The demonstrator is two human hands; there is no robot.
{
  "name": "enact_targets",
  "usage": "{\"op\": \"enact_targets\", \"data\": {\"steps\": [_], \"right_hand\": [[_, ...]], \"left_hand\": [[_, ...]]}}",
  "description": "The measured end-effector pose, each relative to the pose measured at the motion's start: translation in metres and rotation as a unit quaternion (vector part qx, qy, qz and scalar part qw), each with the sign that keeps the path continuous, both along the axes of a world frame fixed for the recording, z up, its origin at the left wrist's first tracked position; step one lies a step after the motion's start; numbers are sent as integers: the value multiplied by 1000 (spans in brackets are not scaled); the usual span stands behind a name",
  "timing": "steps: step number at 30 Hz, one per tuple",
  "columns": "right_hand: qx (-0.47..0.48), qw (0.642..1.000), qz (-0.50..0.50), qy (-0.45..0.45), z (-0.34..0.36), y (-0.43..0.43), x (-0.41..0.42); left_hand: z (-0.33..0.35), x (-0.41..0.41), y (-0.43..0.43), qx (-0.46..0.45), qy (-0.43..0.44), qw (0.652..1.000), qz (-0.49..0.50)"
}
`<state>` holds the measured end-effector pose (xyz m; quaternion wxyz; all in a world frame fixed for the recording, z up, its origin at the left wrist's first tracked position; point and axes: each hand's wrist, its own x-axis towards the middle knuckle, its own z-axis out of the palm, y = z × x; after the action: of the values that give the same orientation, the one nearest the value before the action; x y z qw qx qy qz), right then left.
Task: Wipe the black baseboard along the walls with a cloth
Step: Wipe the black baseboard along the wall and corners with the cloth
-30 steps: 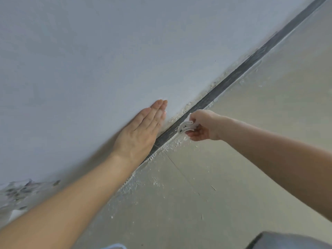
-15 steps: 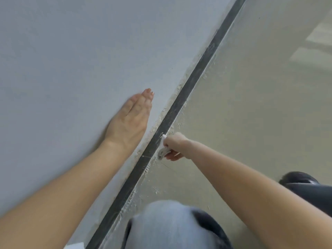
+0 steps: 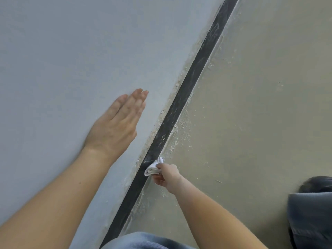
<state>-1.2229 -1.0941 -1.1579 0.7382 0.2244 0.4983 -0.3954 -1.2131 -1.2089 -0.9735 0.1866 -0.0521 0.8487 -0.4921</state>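
The right hand point(image 3: 166, 177) pinches a folded cloth point(image 3: 152, 168) against the baseboard point(image 3: 181, 97), mid-wipe; the left hand point(image 3: 116, 124) lies flat on the wall point(image 3: 71, 51). Next, the smeared stretch ahead likely needs wiping.

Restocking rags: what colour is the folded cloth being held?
White: the small folded cloth, seen in the head view.

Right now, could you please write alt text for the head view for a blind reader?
The right hand holds a folded white cloth against the black baseboard where the grey wall meets the floor. The left hand, fingers straight, lies flat by the wall. Pale specks dot the floor nearby.
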Motion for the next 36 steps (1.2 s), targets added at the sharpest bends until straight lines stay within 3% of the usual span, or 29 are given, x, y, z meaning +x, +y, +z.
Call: {"op": "enact_targets", "data": {"steps": [3,7,11,13,15,18,20,24,29,32,36], "right_hand": [[27,999,-38,-3,2,-21,-18],[-3,999,-30,37,2,-45,-70],[18,990,-132,35,5,-53,-113],[17,979,-176,98,4,-50,-126],[24,969,-156,189,4,-41,-128],[27,962,-40,268,4,-24,-97],[-10,973,55,225,5,-10,-65],[-62,989,132,7,21,7,-27],[-36,996,-7,-79,35,-25,-47],[-47,996,-33,-63,42,-41,-82],[-80,981,-159,-72,49,-41,-120]], "left_hand": [[-3,1,-4,2,7,1000,-15],[-4,1,-4,1,8,1000,-24],[-3,-1,-3,-3,15,1000,-24],[-2,-2,-2,-5,14,1000,-22],[-2,-3,-1,-8,12,1000,-18],[-2,-3,0,-17,3,1000,-17],[-2,-3,0,-24,-4,1000,-17],[-2,-4,1,-11,0,1000,-7],[2,-6,2,17,4,1000,8],[3,-8,5,45,15,998,31],[5,-11,10,67,29,995,64]]}}
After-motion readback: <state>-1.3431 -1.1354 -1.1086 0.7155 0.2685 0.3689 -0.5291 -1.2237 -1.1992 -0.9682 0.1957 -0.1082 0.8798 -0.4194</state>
